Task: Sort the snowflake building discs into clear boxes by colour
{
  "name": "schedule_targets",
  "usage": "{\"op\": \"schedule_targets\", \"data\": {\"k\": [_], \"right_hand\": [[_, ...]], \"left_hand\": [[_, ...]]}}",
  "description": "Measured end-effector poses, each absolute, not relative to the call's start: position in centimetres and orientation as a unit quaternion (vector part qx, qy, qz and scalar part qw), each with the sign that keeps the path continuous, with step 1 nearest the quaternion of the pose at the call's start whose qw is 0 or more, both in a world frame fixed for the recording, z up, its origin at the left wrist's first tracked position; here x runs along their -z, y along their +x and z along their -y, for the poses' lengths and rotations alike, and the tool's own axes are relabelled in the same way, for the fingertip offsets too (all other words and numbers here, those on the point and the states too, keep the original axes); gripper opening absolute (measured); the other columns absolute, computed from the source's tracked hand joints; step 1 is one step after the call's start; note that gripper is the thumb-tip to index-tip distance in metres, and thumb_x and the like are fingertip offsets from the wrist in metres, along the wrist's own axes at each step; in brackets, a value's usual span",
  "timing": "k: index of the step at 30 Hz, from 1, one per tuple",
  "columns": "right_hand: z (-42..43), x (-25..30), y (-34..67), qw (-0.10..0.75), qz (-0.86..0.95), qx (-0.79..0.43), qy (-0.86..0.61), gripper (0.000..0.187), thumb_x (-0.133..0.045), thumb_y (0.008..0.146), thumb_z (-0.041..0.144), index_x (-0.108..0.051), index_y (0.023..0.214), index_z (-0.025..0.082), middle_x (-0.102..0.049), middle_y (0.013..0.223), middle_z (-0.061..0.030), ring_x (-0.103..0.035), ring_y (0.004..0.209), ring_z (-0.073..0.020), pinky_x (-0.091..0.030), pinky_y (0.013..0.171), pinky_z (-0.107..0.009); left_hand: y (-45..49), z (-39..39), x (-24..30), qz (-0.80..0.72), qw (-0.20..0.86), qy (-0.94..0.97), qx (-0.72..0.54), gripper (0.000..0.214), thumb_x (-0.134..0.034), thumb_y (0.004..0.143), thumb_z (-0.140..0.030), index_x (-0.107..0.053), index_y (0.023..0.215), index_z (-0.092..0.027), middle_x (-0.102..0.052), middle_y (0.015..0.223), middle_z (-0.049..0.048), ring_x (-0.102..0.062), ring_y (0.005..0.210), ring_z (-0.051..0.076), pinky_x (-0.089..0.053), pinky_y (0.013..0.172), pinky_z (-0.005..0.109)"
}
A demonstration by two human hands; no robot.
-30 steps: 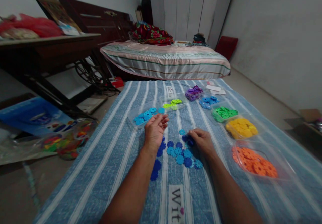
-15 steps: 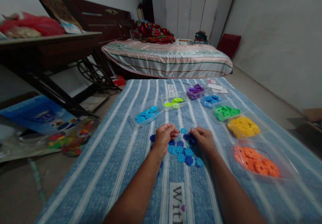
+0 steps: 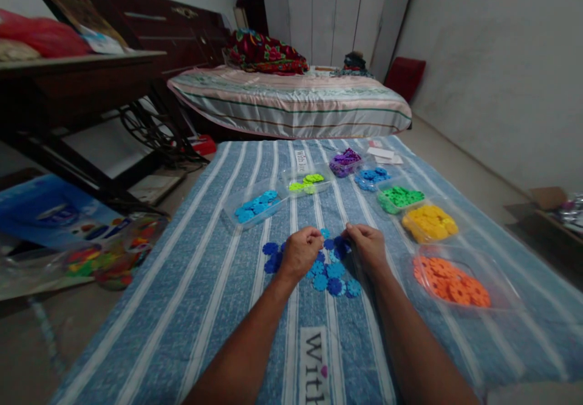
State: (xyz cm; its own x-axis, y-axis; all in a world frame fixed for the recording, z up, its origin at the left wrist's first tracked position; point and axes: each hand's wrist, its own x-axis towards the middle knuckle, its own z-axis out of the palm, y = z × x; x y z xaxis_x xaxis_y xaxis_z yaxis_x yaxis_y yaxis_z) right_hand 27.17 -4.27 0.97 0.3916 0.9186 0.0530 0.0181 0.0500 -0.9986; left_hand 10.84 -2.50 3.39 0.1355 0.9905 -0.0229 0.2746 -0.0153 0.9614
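Observation:
A heap of light and dark blue plastic discs (image 3: 328, 273) lies on a blue striped cloth (image 3: 214, 289). My left hand (image 3: 301, 251) rests on the heap's left side with the fingers curled down in a pinch; what they hold is hidden. My right hand (image 3: 367, 246) is curled over the heap's far right side and grips dark blue discs (image 3: 341, 246). A clear tray of light blue discs (image 3: 253, 205) sits just beyond my left hand.
More clear trays stand in an arc: lime green (image 3: 306, 182), purple (image 3: 345, 162), blue (image 3: 372, 177), green (image 3: 399, 198), yellow (image 3: 428, 222), orange (image 3: 450, 280). A bed (image 3: 291, 101) lies beyond the cloth. A dark table (image 3: 68, 83) and a toy bag (image 3: 113, 259) sit left.
My left hand came back from the light blue tray, closed its fingers and dropped onto the heap. My right hand stayed on the dark blue discs.

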Motion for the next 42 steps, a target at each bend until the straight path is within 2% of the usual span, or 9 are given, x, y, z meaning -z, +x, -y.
{"op": "schedule_targets", "data": {"k": [3, 8, 15, 33, 42], "right_hand": [[4.3, -1.2, 27.2, 0.599, 0.411, -0.369, -0.579, 0.037, -0.069, 0.07, 0.051, -0.069, 0.056, 0.017, -0.063, 0.054, -0.0041, -0.053, 0.053, -0.0157, -0.044, 0.055, -0.03], [4.3, -1.0, 27.3, 0.597, 0.413, -0.374, -0.576, 0.038, -0.069, 0.07, 0.051, -0.069, 0.055, 0.016, -0.062, 0.054, -0.0034, -0.053, 0.052, -0.0148, -0.042, 0.055, -0.029], [4.4, -1.1, 27.2, 0.59, 0.416, -0.378, -0.58, 0.037, -0.068, 0.071, 0.05, -0.069, 0.057, 0.016, -0.062, 0.055, -0.0031, -0.052, 0.054, -0.0147, -0.041, 0.057, -0.029], [4.3, -0.7, 27.4, 0.585, 0.428, -0.37, -0.581, 0.037, -0.068, 0.071, 0.052, -0.07, 0.059, 0.017, -0.063, 0.056, -0.0035, -0.053, 0.055, -0.0162, -0.043, 0.055, -0.03], [4.4, -0.1, 27.5, 0.545, 0.507, -0.335, -0.578, 0.032, -0.063, 0.079, 0.044, -0.069, 0.063, 0.018, -0.06, 0.058, -0.0024, -0.053, 0.057, -0.0163, -0.042, 0.056, -0.03]], "left_hand": [[10.8, 2.9, -3.6, -0.525, 0.405, 0.659, -0.355, 0.008, -0.062, 0.07, -0.028, -0.066, 0.07, -0.021, -0.057, 0.055, -0.0031, -0.054, 0.055, 0.013, -0.039, 0.053, 0.023], [10.7, 3.4, -4.1, -0.465, 0.315, 0.799, -0.216, 0.01, -0.063, 0.072, -0.028, -0.064, 0.067, -0.019, -0.058, 0.064, -0.0019, -0.053, 0.062, 0.013, -0.037, 0.059, 0.024], [10.5, 3.8, -4.8, -0.432, 0.261, 0.859, -0.084, 0.016, -0.07, 0.067, -0.032, -0.068, 0.077, -0.02, -0.06, 0.077, 0.0018, -0.056, 0.071, 0.018, -0.038, 0.063, 0.026], [10.6, 4.0, -5.4, -0.415, 0.299, 0.856, -0.073, 0.008, -0.071, 0.065, -0.023, -0.066, 0.07, -0.021, -0.059, 0.073, -0.0009, -0.053, 0.066, 0.015, -0.036, 0.059, 0.024], [10.9, 3.8, -5.3, -0.432, 0.301, 0.848, -0.055, 0.007, -0.068, 0.066, -0.024, -0.063, 0.063, -0.02, -0.062, 0.07, -0.0005, -0.053, 0.062, 0.014, -0.034, 0.057, 0.023]]}}
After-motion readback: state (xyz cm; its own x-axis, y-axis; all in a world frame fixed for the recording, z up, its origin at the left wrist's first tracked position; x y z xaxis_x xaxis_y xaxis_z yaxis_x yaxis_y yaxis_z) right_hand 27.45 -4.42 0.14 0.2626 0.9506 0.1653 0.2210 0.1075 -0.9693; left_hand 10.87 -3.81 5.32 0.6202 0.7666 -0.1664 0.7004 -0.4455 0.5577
